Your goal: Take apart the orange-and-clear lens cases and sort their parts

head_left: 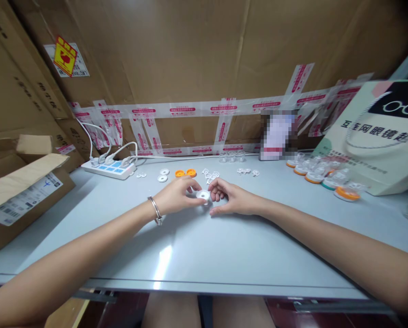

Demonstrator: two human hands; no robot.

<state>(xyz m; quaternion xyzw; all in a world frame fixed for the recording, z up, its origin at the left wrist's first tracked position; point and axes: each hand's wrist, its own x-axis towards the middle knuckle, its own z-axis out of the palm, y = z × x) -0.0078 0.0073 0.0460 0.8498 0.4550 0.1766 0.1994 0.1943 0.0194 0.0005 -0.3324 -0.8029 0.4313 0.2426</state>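
Observation:
My left hand (176, 197), with a silver bangle at its wrist, pinches a small white round plastic piece (203, 196) with a hole in its middle between thumb and fingertips. Close on the right of that piece is my right hand (229, 197); its fingers are curled, its thumb stands apart from them, and nothing shows in its grasp. Beyond the hands lie two white discs (163, 175), two orange ring-shaped caps (185, 173) and a cluster of small white plastic parts (210, 176). More small white parts (247, 171) lie farther right.
A white power strip (109, 168) with plugged cables and an open cardboard box (26, 191) stand left. Clear cups (232, 157) and a phone with a blurred screen (277, 136) are at the back. Clear-topped pieces with coloured bases (322, 175) line up before a paper bag (371, 141).

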